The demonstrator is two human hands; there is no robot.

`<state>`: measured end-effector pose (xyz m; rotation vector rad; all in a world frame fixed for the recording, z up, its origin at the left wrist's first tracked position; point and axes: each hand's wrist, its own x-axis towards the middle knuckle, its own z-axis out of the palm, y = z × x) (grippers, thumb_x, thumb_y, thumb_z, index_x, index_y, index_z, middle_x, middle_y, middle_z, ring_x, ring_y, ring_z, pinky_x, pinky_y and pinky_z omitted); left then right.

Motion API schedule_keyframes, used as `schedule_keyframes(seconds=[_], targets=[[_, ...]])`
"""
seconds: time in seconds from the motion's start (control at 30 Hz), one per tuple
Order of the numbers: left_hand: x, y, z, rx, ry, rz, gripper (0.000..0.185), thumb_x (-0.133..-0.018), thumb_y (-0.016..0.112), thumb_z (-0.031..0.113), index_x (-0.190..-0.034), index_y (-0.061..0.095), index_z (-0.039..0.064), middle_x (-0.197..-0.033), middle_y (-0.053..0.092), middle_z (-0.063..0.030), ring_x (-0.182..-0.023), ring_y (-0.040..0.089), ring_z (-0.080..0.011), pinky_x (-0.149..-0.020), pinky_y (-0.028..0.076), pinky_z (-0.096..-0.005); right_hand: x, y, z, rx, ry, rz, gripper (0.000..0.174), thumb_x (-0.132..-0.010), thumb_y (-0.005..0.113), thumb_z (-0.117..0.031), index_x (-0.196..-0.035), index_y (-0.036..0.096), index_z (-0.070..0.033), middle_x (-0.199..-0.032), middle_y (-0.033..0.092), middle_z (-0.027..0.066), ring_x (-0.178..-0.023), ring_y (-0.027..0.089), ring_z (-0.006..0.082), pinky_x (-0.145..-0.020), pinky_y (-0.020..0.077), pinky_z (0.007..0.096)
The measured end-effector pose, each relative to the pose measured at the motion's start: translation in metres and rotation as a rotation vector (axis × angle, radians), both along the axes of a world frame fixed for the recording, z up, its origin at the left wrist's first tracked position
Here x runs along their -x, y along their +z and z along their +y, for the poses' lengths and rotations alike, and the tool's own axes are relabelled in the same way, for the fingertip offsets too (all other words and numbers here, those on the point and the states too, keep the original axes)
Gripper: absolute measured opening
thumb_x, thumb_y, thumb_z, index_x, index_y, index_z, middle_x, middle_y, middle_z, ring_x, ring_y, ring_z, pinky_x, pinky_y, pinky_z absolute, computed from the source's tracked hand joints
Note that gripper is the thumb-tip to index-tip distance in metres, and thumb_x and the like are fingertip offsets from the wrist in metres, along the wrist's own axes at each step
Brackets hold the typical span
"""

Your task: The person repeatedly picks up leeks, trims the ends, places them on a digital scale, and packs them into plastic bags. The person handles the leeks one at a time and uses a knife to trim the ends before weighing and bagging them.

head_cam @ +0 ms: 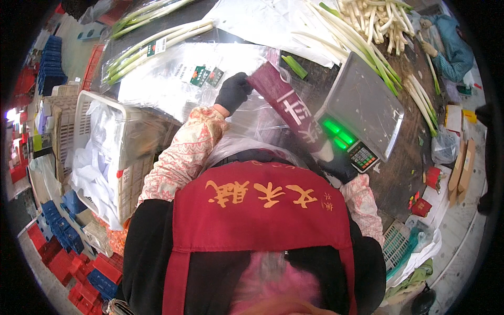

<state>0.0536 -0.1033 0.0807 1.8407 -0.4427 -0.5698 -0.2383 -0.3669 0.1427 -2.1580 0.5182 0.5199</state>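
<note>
My left hand point(235, 92), in a black glove, pinches the upper edge of a maroon plastic bag point(284, 98) printed with white characters. The bag slants down to my right hand point(340, 167), also black-gloved, which grips its lower end; a pale patch there is blurred. Under and beside my left hand lies a stack of clear plastic bags point(246, 114) with green labels. Just beyond my right hand stands a digital scale point(364, 106), its green display lit and its metal pan bare. A cut piece of green leek point(294, 67) rests near the bag's upper end.
Bagged leeks point(157, 49) lie at the far left. Loose leeks point(354, 43) and a heap of white stalks point(378, 19) are at the back right, near a co-worker's gloved hand point(429, 49). A white plastic crate point(120, 157) stands left; leeks point(421, 102) lie right of the scale.
</note>
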Motion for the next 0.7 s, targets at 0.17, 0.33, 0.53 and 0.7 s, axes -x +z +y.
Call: schedule_keyframes(seconds=[0.17,0.33,0.53,0.7], targets=[[0.015,0.014,-0.007,0.052,0.046,0.06,0.014,-0.092,0.057,0.017,-0.084,0.056,0.006,-0.07,0.057,-0.0028,-0.059,0.054,-0.0113,-0.055,0.045,-0.0268,0.02,0.006,-0.004,0.266,-0.023,-0.05,0.072,-0.068,0.077,-0.047,-0.123,0.053,-0.008,-0.108,0.066,0.0203,-0.1,0.065,0.0357,-0.084,0.0515,0.0431],[0.019,0.019,-0.01,0.068,0.028,-0.202,0.013,-0.09,0.057,0.015,-0.085,0.054,0.003,-0.071,0.058,-0.0132,-0.068,0.059,-0.0297,-0.063,0.046,-0.0381,0.025,0.009,0.0,0.262,0.021,-0.012,0.07,-0.069,0.077,-0.045,-0.125,0.054,-0.008,-0.111,0.066,0.0185,-0.101,0.065,0.0348,-0.085,0.0513,0.0422],[0.019,0.022,-0.004,-0.092,0.051,-0.531,0.008,-0.09,0.057,0.012,-0.093,0.058,0.004,-0.085,0.061,-0.0193,-0.081,0.06,-0.0408,-0.069,0.048,-0.0405,0.023,0.006,0.006,0.098,0.01,-0.009,0.071,-0.072,0.076,-0.036,-0.131,0.05,-0.008,-0.117,0.064,0.0182,-0.107,0.063,0.0338,-0.088,0.0497,0.042],[0.026,0.024,-0.006,-0.015,-0.086,-0.709,0.013,-0.089,0.052,0.011,-0.098,0.059,0.004,-0.089,0.061,-0.0167,-0.081,0.062,-0.0371,-0.069,0.05,-0.042,0.028,-0.015,0.004,0.064,0.066,0.062,0.076,-0.069,0.078,-0.031,-0.134,0.047,-0.008,-0.115,0.064,0.0188,-0.106,0.063,0.0338,-0.088,0.0497,0.0419]])
